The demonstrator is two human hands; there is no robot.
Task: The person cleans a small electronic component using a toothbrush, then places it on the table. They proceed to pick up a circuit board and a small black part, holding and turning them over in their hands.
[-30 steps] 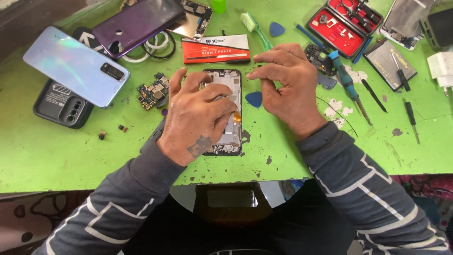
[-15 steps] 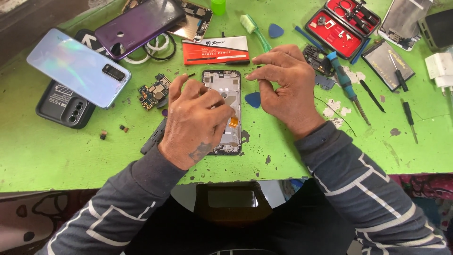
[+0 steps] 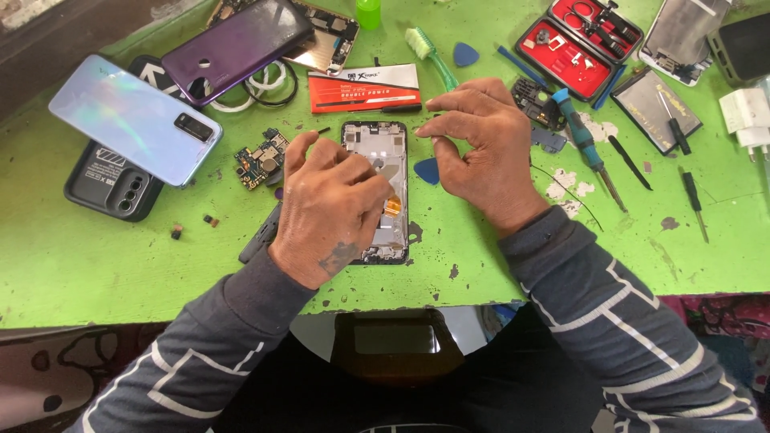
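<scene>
An opened phone frame is laid lengthwise on the green bench, its innards facing up; it is covered at mid-length by the left hand, whose fingers are curled and pressed down onto it. The right hand is held just beside the frame's upper right edge, fingers bent and loosely spread, gripping nothing; a blue pick lies under it, and a blue-handled screwdriver is seen nearby.

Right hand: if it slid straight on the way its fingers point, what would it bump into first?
The right hand points left, so it would probably meet the top of the opened phone first, though height above it is unclear.
</scene>
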